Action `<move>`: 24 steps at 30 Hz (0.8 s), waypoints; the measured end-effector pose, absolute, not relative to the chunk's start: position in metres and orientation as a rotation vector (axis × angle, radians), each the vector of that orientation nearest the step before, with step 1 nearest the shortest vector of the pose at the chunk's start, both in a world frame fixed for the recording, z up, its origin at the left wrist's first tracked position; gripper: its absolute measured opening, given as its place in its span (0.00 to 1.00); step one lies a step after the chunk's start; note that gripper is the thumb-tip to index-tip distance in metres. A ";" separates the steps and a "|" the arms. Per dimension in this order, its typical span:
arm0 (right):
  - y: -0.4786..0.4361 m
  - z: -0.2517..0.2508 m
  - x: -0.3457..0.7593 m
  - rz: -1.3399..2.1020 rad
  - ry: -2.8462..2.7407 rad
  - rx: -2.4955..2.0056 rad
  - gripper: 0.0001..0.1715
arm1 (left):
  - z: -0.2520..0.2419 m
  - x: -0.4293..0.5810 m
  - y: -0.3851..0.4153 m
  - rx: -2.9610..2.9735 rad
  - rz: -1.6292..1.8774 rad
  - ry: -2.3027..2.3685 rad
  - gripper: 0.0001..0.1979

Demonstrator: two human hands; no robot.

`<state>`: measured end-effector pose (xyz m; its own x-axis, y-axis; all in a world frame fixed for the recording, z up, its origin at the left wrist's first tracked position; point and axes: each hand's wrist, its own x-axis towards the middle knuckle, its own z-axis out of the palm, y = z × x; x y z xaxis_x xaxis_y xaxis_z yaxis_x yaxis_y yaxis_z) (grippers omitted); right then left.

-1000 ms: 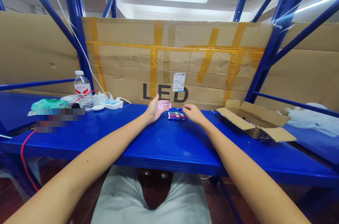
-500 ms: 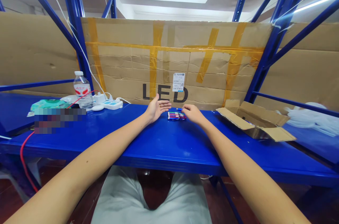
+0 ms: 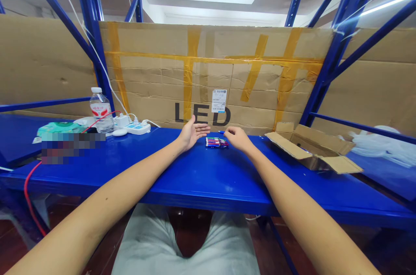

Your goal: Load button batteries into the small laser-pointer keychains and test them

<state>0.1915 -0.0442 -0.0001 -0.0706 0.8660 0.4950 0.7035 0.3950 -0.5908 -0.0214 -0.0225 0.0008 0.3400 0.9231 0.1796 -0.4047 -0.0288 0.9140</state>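
Observation:
Several shiny pens in different colours lie side by side in a small bundle on the blue table. Just past them, my right hand is closed on a blue pen, whose end sticks out to the left of my fingers. To the left of the bundle is my left hand, held on edge with its fingers stretched out towards the pens. Nothing is in it. The part of the held pen inside my right fingers is hidden.
An opened cardboard box stands on the right. On the left are a water bottle, a white power strip and a green packet. A large cardboard sheet marked LED stands along the back, between blue rack posts.
The blue pen in my right hand has turned slightly and risen a little. My left hand and the bundle of pens stay where they were.

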 end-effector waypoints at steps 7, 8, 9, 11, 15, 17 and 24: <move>-0.046 0.003 0.196 0.186 -1.746 -1.371 0.15 | 0.000 -0.020 -0.022 1.110 1.183 0.592 0.34; -0.047 0.003 0.196 0.181 -1.741 -1.369 0.16 | 0.000 -0.020 -0.022 1.110 1.184 0.593 0.35; -0.047 0.004 0.196 0.175 -1.737 -1.367 0.17 | 0.000 -0.020 -0.022 1.111 1.186 0.593 0.35; -0.048 0.004 0.196 0.163 -1.732 -1.372 0.17 | 0.000 -0.020 -0.022 1.111 1.191 0.591 0.35; -0.049 0.005 0.197 0.166 -1.721 -1.409 0.17 | -0.001 -0.020 -0.020 1.098 1.200 0.581 0.34; -0.048 0.005 0.198 0.164 -1.714 -1.407 0.17 | -0.001 -0.020 -0.020 1.095 1.203 0.580 0.34; -0.048 0.004 0.199 0.170 -1.729 -1.420 0.17 | 0.000 -0.018 -0.020 1.091 1.250 0.592 0.32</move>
